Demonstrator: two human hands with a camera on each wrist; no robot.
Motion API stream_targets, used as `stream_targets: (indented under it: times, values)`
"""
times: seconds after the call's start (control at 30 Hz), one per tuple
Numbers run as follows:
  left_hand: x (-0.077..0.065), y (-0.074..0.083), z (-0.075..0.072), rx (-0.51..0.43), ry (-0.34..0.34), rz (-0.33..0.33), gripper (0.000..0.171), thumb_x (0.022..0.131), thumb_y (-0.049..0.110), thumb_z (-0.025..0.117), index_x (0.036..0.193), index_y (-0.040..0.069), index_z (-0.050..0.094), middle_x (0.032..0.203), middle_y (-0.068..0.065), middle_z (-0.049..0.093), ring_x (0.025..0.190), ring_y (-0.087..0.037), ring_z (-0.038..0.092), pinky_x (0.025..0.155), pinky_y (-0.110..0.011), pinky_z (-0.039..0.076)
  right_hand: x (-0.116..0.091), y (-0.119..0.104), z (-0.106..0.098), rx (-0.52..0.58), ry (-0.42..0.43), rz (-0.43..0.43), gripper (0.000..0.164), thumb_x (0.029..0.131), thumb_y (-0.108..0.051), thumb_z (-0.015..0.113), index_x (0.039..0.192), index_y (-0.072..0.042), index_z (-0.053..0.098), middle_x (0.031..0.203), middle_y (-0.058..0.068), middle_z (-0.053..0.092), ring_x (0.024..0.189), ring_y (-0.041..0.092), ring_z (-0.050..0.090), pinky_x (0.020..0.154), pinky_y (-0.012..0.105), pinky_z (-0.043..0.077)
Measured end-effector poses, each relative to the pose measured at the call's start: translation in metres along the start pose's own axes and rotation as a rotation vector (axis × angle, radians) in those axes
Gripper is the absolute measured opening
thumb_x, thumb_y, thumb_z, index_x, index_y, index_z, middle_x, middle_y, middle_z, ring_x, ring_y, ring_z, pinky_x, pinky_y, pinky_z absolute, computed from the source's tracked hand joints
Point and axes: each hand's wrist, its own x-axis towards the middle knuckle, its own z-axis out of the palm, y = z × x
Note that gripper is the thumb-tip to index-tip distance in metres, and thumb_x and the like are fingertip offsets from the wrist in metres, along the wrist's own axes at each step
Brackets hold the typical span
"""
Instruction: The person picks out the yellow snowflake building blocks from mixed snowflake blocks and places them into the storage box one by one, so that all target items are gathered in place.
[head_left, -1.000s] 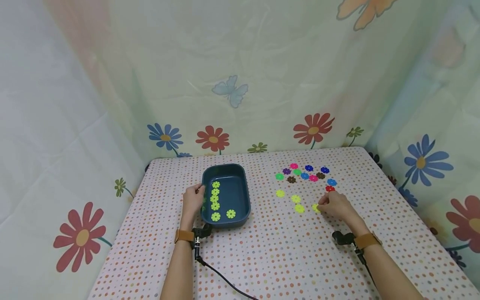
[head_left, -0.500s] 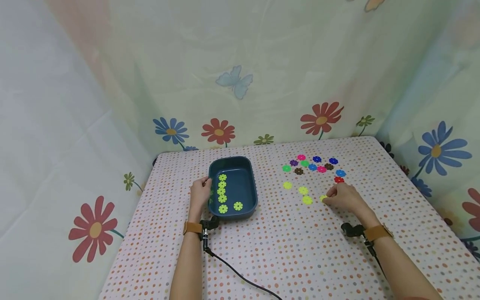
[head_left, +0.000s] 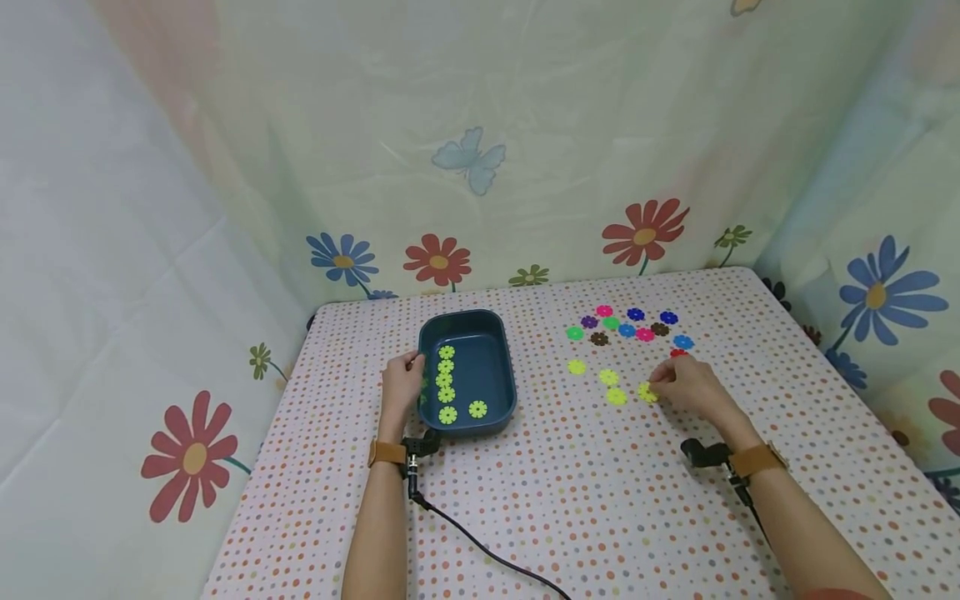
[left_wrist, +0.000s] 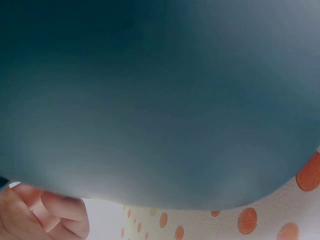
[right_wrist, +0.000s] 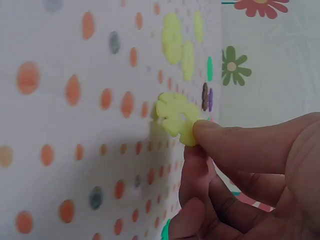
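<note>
the right grip is pinching a yellow disc, which is jutting left toward the tray, well apart from it; the left grip is holding the tray's left side.

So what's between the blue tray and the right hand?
Head view: loose yellow flower pieces on dotted cloth, then the yellow piece pinched by the right hand.

Pale drapes — flower-printed, creased — back a polka-dotted table.
</note>
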Motion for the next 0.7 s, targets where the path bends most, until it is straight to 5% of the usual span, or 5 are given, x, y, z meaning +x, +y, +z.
stream_targets:
  times: [0.27,0.7]
  values:
    - [0.0,0.0,-0.001,-0.001,0.0,0.003,0.04,0.107,0.026,0.053,0.138,0.001,0.061,0.114,-0.016,0.069,0.088,-0.023,0.061,0.068,-0.032,0.047,0.005,-0.02,-0.011,0.085,-0.03,-0.086,0.026,0.098,-0.018,0.064,0.109,0.005,0.067,0.098,0.016,0.066,0.087,0.029,0.059,0.07,0.038,0.049]
    - [-0.002,0.003,-0.002,-0.002,0.0,0.017,0.04,0.107,0.025,0.053,0.138,0.001,0.06,0.114,-0.016,0.069,0.089,-0.023,0.062,0.068,-0.032,0.049,0.035,-0.094,-0.005,0.248,-0.086,-0.194,0.022,0.1,-0.017,0.062,0.109,0.002,0.068,0.106,0.02,0.065,0.097,0.037,0.057,0.084,0.047,0.048]
